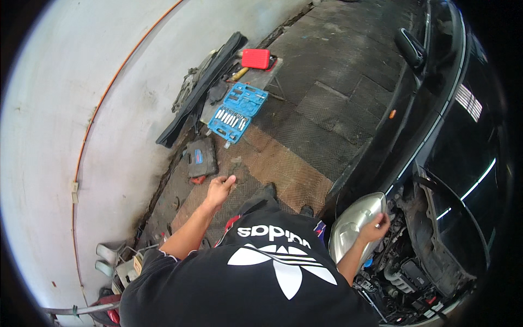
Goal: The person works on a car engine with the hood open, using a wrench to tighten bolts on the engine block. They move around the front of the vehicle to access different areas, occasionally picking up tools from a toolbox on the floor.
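Observation:
My left hand (219,191) is held out over the floor mats, above the toes of my dark shoes, its fingers curled together. If anything small is in it, I cannot make it out. My right hand (375,228) is over the inner edge of the car's headlight (348,229), beside the open engine bay (406,272). Its fingers are bent inward, and whatever they may hold is hidden. The headlight has a large silvery lens, and my right forearm crosses part of it. A dark car (381,144) fills the right side.
An open blue socket set case (238,111) lies on a low table (267,79) with a red case (255,58). A long black trim piece (201,90) leans alongside. On the floor rests a black tool case (201,155). An orange hose (95,111) runs along the white wall.

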The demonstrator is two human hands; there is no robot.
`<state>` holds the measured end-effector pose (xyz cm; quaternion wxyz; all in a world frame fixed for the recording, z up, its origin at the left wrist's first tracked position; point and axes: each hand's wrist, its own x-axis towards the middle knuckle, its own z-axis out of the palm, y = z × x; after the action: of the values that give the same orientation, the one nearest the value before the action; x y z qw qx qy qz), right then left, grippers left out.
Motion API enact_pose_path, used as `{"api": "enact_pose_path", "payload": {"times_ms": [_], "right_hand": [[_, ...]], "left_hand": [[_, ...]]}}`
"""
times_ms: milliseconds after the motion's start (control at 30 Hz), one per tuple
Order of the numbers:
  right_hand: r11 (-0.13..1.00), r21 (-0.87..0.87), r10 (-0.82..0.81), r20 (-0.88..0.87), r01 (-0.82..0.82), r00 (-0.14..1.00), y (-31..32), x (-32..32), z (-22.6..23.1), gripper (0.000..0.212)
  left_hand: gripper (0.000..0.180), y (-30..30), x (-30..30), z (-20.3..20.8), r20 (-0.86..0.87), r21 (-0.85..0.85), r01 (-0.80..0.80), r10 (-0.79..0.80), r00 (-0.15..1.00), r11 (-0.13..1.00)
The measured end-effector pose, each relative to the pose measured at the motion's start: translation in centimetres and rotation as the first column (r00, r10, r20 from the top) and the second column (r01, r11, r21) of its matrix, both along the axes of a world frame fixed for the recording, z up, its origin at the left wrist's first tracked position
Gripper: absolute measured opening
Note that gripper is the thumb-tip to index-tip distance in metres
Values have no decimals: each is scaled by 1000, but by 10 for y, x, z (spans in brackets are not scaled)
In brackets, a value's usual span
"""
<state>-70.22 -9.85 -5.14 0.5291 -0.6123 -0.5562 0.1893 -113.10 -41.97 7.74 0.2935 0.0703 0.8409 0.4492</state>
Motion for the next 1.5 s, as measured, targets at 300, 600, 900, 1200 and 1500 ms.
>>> {"api": "enact_pose_path", "payload": {"times_ms": [300,600,900,1200,1500], "right_hand": [[364,-410,887,-121,-837,445,-9,-222,61,24],[415,-776,695,-67,-475,716,-4,-298,20,23],[222,-950,661,-18,-219,750,-18,-318,55,32],[231,-951,631,-15,-206,776,-19,-358,40,29],[248,-963,499,33,-106,866,-66,-339,45,29]], "left_hand": [[36,24,-203,-64,324,251,-443,356,876,861],[52,25,-474,-250,122,-81,-560,566,816,825],[57,44,-606,-321,105,-280,-366,408,907,887],[48,50,-626,-280,437,87,-443,366,822,892],[54,204,-704,-227,773,521,-505,-130,621,688]]}}
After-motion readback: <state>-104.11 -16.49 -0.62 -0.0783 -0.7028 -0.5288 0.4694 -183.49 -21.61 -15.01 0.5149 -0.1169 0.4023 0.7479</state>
